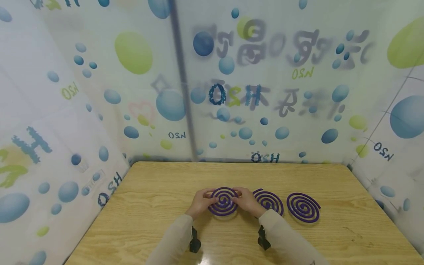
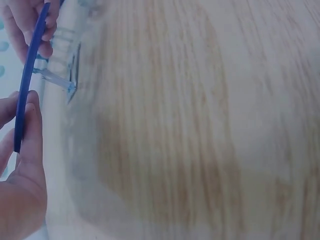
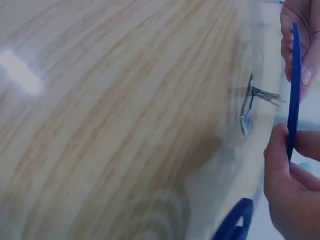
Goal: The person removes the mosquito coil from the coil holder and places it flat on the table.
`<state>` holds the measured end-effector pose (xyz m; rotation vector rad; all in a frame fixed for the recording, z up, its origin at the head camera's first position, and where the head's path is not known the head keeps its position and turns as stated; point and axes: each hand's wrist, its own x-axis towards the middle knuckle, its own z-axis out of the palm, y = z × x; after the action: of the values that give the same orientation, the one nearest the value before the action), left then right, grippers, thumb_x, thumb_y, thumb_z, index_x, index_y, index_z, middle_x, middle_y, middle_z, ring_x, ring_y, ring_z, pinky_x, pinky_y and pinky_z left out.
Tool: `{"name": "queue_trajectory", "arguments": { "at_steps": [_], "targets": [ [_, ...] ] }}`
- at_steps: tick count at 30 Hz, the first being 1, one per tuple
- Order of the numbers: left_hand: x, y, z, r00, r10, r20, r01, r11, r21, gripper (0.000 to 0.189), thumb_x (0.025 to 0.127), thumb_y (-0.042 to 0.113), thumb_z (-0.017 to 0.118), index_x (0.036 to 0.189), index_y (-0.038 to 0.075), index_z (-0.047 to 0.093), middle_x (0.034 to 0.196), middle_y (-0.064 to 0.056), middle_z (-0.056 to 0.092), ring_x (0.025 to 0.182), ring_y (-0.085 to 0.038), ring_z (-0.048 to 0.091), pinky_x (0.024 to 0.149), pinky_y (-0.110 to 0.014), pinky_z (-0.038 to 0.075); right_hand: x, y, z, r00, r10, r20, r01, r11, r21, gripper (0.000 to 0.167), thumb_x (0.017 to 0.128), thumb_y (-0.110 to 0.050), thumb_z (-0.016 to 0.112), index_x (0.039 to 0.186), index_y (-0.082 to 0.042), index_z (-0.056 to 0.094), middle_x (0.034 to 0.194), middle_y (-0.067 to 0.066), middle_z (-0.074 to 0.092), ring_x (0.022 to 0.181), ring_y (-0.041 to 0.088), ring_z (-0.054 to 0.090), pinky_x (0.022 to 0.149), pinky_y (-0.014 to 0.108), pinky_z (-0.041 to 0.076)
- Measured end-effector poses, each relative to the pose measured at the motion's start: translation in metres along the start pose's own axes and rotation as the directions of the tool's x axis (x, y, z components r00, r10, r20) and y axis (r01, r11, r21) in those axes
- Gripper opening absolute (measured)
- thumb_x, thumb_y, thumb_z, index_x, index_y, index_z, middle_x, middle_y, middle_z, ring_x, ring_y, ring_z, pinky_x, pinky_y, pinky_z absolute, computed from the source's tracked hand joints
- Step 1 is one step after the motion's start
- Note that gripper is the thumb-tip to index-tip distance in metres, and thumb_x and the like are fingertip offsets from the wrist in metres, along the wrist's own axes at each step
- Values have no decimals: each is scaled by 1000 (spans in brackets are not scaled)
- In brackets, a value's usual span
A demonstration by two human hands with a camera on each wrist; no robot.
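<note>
Both hands hold a purple mosquito coil (image 1: pixel 223 201) up in front of the body, its spiral face toward the head camera. My left hand (image 1: pixel 200 203) pinches its left edge between thumb and fingers. At the opposite edge, my right hand (image 1: pixel 249 203) grips it the same way. Both wrist views show this coil edge-on as a thin band, for instance the mosquito coil (image 2: pixel 27 80) in the left one. Beyond it, on the table, stands a small metal coil stand (image 3: pixel 248 102), hidden behind the coil in the head view.
Just right of my right hand lies a second purple coil (image 1: pixel 273 197), partly covered by the hand and sleeve. A third coil (image 1: pixel 303 207) lies farther right on the wooden table (image 1: pixel 149 221). A patterned curtain (image 1: pixel 212 147) hangs behind the table's far edge.
</note>
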<state>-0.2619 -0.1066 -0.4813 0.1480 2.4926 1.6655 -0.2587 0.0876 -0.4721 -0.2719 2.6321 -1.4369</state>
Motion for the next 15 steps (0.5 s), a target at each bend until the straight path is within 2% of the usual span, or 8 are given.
{"name": "queue_trajectory", "arguments": {
  "at_steps": [6,11,15],
  "targets": [
    [0,5,-3,1000,23,-3,-23,999,-50,42,79,11,66,117,1,54,94,-14,59,80,-20,59,68,-30,52,2,-6,-5,1000,-17,-14,17,1000,-24,40,84,-4,58,121,4,48,105,20,58,95,32,55,75,37,50],
    [1,14,-6,1000,29,-8,-30,995,-92,42,79,9,65,119,1,53,95,-15,57,80,-20,59,68,-30,53,2,-14,-10,1000,-7,-24,8,1000,9,40,84,-5,58,122,3,48,104,19,58,91,30,57,72,34,51],
    [2,22,-8,1000,24,-8,-25,987,-160,43,80,9,64,121,2,51,97,-16,56,81,-22,61,68,-31,54,5,-18,-14,998,-6,-58,8,999,36,40,84,-4,57,122,2,48,102,17,59,86,25,58,69,31,52]
  ]
}}
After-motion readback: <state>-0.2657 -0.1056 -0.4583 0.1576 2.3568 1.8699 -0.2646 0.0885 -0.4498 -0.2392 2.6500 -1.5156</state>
